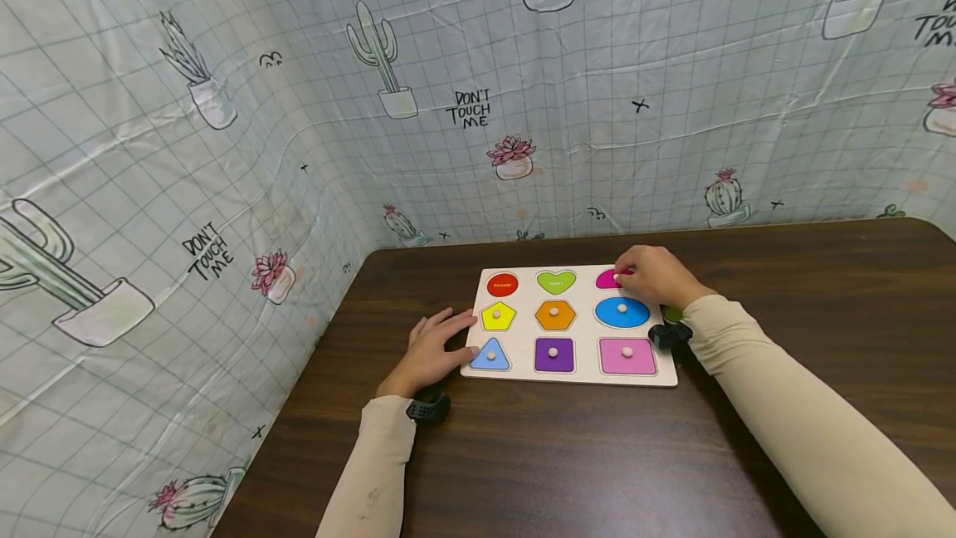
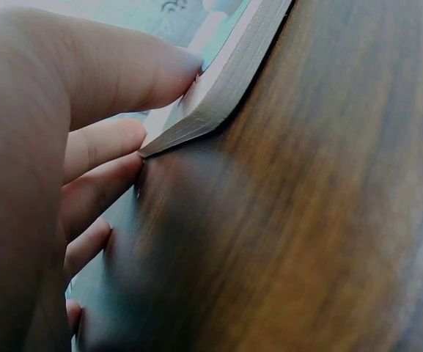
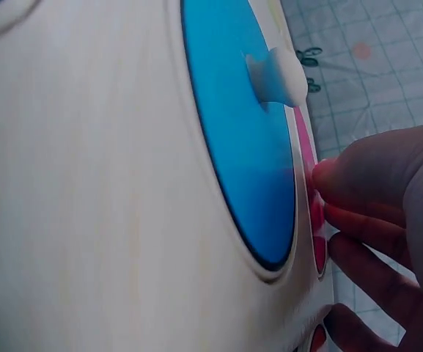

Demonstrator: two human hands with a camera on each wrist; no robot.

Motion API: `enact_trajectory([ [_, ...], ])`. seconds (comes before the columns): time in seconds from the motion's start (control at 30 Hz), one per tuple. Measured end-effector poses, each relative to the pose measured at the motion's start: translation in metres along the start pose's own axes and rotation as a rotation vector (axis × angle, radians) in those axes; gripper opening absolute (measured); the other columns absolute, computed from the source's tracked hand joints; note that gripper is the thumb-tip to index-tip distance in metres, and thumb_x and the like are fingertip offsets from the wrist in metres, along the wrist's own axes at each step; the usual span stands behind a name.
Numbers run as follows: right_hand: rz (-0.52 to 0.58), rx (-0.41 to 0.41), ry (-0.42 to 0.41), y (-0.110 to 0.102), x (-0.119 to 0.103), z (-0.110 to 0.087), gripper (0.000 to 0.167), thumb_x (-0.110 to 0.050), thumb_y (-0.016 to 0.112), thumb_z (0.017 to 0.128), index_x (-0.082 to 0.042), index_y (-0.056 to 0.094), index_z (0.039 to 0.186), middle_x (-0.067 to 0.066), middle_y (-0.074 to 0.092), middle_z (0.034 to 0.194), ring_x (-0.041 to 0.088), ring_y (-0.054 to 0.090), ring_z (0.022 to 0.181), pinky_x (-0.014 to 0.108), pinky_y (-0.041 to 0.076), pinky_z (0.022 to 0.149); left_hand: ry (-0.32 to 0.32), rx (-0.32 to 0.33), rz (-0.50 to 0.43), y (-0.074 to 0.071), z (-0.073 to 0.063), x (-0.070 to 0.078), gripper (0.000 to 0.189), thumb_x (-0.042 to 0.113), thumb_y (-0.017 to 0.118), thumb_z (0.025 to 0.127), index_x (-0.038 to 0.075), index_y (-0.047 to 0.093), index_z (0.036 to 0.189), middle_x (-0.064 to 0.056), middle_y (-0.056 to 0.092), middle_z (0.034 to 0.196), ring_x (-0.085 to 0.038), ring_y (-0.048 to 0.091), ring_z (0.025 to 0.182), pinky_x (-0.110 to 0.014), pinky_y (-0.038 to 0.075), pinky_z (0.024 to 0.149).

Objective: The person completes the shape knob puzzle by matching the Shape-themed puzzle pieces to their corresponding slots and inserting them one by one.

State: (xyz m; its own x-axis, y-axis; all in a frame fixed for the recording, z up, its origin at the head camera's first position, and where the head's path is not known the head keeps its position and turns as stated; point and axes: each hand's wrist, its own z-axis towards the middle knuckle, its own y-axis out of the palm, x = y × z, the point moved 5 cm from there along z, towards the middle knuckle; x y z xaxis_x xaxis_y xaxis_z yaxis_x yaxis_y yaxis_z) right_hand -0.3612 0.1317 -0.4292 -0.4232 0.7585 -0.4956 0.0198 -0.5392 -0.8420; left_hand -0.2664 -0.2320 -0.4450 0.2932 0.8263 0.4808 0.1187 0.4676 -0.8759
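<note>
A white shape-puzzle board (image 1: 519,339) lies on the table. Its pieces with white knobs include a yellow pentagon (image 1: 508,316), orange hexagon (image 1: 546,322), blue oval (image 1: 605,312), light blue triangle (image 1: 487,362), purple square (image 1: 563,362) and pink rectangle (image 1: 641,362). At the board's left edge is my left hand (image 1: 429,353), its thumb (image 2: 138,73) on the top near the triangle and other fingers spread along the side. My right hand (image 1: 657,272) pinches the magenta piece (image 1: 607,279) at the far right corner; its knob is hidden by the fingers.
No knobs show on the red circle (image 1: 503,285) and green heart (image 1: 556,281) spaces, which carry printed words. A green piece (image 1: 672,314), partly hidden by the right wrist, lies beside the board on the brown table (image 1: 553,455). A patterned cloth (image 1: 597,148) hangs behind.
</note>
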Motion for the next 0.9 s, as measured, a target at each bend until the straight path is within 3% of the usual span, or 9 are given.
enact_trajectory([
  [0.33,0.059,-0.022,0.069,0.001,0.002,-0.005,0.023,-0.016,0.065,0.095,0.001,0.073,0.108,0.022,0.067,0.115,0.036,0.059,0.103,0.055,0.049,0.094,0.006,0.006,0.014,0.0,0.001,-0.001,0.056,0.035,0.063,0.093,0.019,0.055,0.146,0.005,0.045,0.154,-0.027,0.025,0.148,-0.059,0.004,0.118],
  [0.57,0.136,-0.023,0.125,0.001,0.006,-0.011,0.028,-0.019,0.063,0.097,0.0,0.071,0.116,0.024,0.066,0.119,0.039,0.056,0.109,0.058,0.046,0.097,-0.003,0.0,0.018,0.0,0.0,-0.001,0.056,0.036,0.062,0.093,0.02,0.055,0.147,0.005,0.045,0.154,-0.027,0.025,0.148,-0.059,0.004,0.118],
  [0.9,0.305,0.129,0.175,-0.012,-0.004,-0.028,0.032,-0.02,0.059,0.1,0.002,0.069,0.122,0.025,0.064,0.125,0.043,0.056,0.117,0.06,0.045,0.099,0.014,-0.002,0.004,-0.001,0.0,0.0,0.056,0.035,0.063,0.093,0.018,0.054,0.147,0.004,0.045,0.154,-0.028,0.025,0.149,-0.059,0.004,0.118],
])
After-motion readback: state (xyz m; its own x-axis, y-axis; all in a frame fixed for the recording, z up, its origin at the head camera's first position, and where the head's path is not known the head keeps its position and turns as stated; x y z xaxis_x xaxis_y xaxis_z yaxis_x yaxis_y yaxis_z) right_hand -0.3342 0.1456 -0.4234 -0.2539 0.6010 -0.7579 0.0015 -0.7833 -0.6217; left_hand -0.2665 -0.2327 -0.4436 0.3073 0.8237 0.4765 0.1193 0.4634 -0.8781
